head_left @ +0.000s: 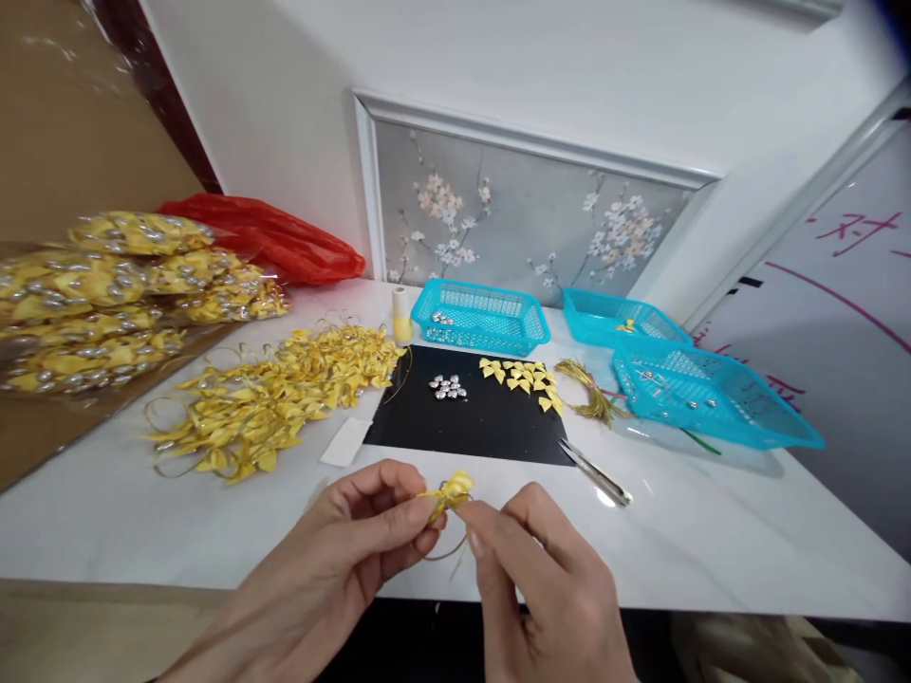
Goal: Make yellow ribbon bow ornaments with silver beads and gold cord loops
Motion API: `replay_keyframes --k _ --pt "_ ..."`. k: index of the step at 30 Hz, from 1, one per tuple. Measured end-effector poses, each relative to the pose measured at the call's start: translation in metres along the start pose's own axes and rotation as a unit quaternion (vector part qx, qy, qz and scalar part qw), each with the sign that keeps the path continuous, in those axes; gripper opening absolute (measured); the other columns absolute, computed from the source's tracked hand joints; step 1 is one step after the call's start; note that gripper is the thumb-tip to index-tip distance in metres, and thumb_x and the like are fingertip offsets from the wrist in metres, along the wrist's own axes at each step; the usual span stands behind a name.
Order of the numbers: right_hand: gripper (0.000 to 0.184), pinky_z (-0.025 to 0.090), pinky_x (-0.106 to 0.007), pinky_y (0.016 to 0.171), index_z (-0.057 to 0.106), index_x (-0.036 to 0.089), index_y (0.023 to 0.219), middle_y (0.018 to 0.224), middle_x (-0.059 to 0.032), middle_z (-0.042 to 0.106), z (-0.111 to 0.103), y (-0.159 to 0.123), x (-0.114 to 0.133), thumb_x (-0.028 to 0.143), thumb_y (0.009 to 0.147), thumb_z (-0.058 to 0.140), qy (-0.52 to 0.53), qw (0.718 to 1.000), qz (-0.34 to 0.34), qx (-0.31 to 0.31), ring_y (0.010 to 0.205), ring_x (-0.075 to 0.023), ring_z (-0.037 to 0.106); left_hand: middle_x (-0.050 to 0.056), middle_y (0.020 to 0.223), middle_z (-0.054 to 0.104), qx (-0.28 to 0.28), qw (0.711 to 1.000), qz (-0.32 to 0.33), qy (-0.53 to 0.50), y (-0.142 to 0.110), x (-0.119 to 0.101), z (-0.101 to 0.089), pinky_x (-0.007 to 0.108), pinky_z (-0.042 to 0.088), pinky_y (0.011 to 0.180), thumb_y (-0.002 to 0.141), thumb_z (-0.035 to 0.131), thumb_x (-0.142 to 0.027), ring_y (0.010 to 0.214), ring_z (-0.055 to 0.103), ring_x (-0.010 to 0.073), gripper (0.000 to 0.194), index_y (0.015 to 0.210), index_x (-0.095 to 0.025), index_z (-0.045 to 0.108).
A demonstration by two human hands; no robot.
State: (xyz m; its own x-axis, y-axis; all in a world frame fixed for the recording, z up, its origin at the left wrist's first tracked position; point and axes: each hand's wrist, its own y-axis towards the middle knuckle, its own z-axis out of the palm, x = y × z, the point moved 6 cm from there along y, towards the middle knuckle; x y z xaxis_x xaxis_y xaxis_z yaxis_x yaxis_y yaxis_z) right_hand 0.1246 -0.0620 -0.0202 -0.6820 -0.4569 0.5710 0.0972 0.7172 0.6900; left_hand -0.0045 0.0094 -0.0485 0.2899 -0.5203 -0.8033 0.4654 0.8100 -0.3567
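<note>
White marbled tabletop [683, 560] carries everything; clock positions are read from its black sheet.

At 10 o'clock, clear-bagged yellow-and-silver bundles [78, 285] lie stacked, looking finished and packed. At 9, a big loose heap of yellow ribbon pieces on thin gold wire [285, 398] looks made up but unbagged. So most of the visible output seems done.

Flat black rectangular sheet [441, 432] holds the loose parts. Turquoise plastic mesh baskets: one at 12 [527, 343] with some silver beads, one at 2 [587, 327] with a few yellow bits, one at 3 [754, 427] with scattered beads. Stock in them looks low.

Left hand [356, 541] and right hand [548, 579] meet at 6, in front of the sheet. Left fingers are pinched closed on a small yellow ribbon-and-wire piece [455, 486]; right thumb and forefinger are closed in at its right edge, apparently on its wire. Piece looks part-made: a wire loop hangs loose below it. Can't tell if a bead is in.

Tan-gold wire hank [590, 398] at 3, plenty left. Slim silver metal snips [598, 474] at 4, unheld.

Folded yellow petals [523, 377] cluster on the sheet's 2 o'clock side, unused. Shiny silver oval beads [448, 387] sit in a small group nearer 11, unused too.
</note>
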Motion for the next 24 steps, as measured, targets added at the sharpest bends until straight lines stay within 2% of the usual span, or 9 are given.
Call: replay_keyframes --k 9,14,22,24 --pt "0.029 0.036 -0.026 0.047 0.067 0.02 0.103 0.071 -0.0002 0.044 0.004 0.0 -0.006 0.009 0.092 0.042 0.055 0.998 0.037 -0.003 0.055 -0.0126 0.047 0.0 0.068 0.072 -0.015 0.996 -0.048 -0.068 0.003 0.009 -0.001 0.015 0.06 0.063 0.062 0.089 -0.007 0.061 0.067 0.0091 0.018 0.067 -0.015 0.073" --pt "0.033 0.036 -0.025 0.048 0.066 0.025 0.108 0.074 -0.0005 0.045 0.005 0.0 -0.01 0.009 0.093 0.041 0.083 0.995 0.06 0.016 0.059 -0.0136 0.048 0.002 0.07 0.074 -0.041 0.993 -0.067 -0.084 0.002 0.013 -0.004 0.016 0.062 0.062 0.057 0.092 -0.006 0.06 0.069 0.0104 0.023 0.068 -0.015 0.074" --pt "0.032 0.04 -0.024 0.049 0.068 0.024 0.106 0.076 -0.0015 0.049 0.005 -0.001 -0.015 0.008 0.093 0.044 0.103 0.992 0.066 0.026 0.062 -0.0142 0.052 0.003 0.072 0.075 -0.037 0.992 -0.069 -0.103 0.002 0.016 -0.003 0.017 0.062 0.066 0.057 0.092 -0.006 0.064 0.071 0.0113 0.022 0.071 -0.015 0.076" --pt "0.031 0.041 -0.024 0.049 0.068 0.024 0.105 0.077 -0.0019 0.051 0.005 -0.001 -0.017 0.008 0.092 0.045 0.113 0.991 0.065 0.022 0.064 -0.0142 0.054 0.003 0.07 0.074 -0.022 0.992 -0.075 -0.099 0.001 0.016 -0.001 0.017 0.062 0.066 0.06 0.09 -0.006 0.064 0.07 0.0109 0.02 0.069 -0.014 0.075"
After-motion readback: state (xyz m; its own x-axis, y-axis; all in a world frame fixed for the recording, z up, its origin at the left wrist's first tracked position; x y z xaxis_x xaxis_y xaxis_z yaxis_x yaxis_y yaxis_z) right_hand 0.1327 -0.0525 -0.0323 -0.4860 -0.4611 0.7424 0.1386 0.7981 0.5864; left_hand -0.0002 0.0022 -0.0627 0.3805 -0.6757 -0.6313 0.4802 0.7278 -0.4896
